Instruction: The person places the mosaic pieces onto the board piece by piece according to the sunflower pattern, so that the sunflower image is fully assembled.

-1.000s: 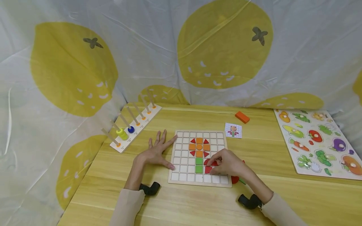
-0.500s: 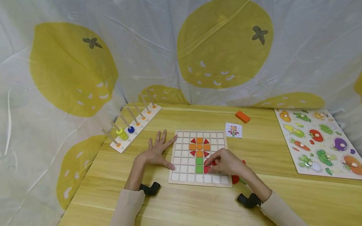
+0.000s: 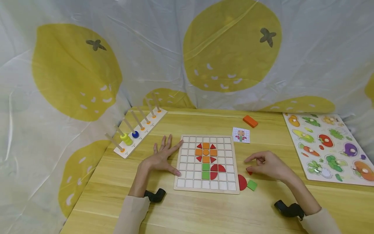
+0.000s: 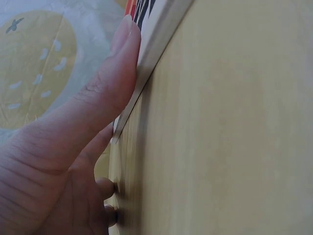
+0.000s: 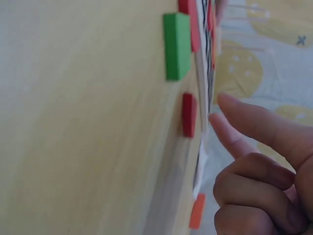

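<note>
A wooden grid board [image 3: 206,191] carries a flower pattern of orange, red and green tiles. My left hand [image 3: 159,159] lies spread at its left side, with thumb [image 4: 128,41] and index finger touching the edge. To the right of the board my right hand [image 3: 270,166] hovers, thumb and index finger apart, the other fingers curled, nothing held. Just beneath it a small red tile [image 5: 189,115] lies on the table, partly covered by the thumb in the head view. Beside it are a green square tile [image 3: 252,185] and a rounded red piece [image 3: 242,182]. Red quarter-round tiles [image 3: 214,175] sit right of the green stem.
A pattern card [image 3: 241,135] and an orange block [image 3: 250,121] lie behind the right hand. At the left stands a peg counting rack [image 3: 140,133] with yellow and blue beads. A vegetable puzzle board [image 3: 330,146] lies far right. A lemon-print curtain [image 3: 152,58] surrounds the table.
My right hand has let go of a red quarter-round tile on the board and moved right, over the loose tiles on the table. The left hand has not moved.
</note>
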`<state>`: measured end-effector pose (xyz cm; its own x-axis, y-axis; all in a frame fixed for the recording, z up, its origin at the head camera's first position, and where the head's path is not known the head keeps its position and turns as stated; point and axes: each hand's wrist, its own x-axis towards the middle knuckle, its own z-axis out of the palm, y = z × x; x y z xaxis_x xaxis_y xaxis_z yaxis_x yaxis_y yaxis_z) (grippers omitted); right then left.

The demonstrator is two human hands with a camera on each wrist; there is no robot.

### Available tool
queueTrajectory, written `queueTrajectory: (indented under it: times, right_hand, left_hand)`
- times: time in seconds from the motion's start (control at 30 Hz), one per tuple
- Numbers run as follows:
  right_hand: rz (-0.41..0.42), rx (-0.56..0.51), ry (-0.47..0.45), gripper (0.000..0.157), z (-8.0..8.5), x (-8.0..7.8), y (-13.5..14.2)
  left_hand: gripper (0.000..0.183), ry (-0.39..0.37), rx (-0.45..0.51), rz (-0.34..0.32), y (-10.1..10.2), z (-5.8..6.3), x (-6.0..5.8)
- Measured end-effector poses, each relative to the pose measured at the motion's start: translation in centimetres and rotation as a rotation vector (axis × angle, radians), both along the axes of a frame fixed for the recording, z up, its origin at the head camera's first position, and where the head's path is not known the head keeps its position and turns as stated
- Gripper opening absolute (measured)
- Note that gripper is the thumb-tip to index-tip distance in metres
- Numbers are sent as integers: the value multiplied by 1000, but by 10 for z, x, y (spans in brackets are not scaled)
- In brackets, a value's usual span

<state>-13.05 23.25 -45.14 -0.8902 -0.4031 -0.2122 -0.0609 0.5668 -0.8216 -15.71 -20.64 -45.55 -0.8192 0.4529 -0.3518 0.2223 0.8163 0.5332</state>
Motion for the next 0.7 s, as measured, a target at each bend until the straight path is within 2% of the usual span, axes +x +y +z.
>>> queueTrajectory:
  times: [0.1, 0.3, 0.53, 0.7]
  right_hand:
    - [-2, 25, -15, 29, -3, 0, 6]
    - [-8, 54, -27, 27, -7, -1, 9]
    - [-116, 131, -50, 33, -3, 4, 3]
    - [-87, 115, -39, 23, -4, 4, -2]
  left_hand:
    - [128, 1, -1, 0, -1, -1, 0]
    - [128, -2, 5, -4, -1, -1, -1]
    - [127, 0, 7, -5, 0, 0, -1]
    - [128, 0, 7, -5, -1, 0, -1]
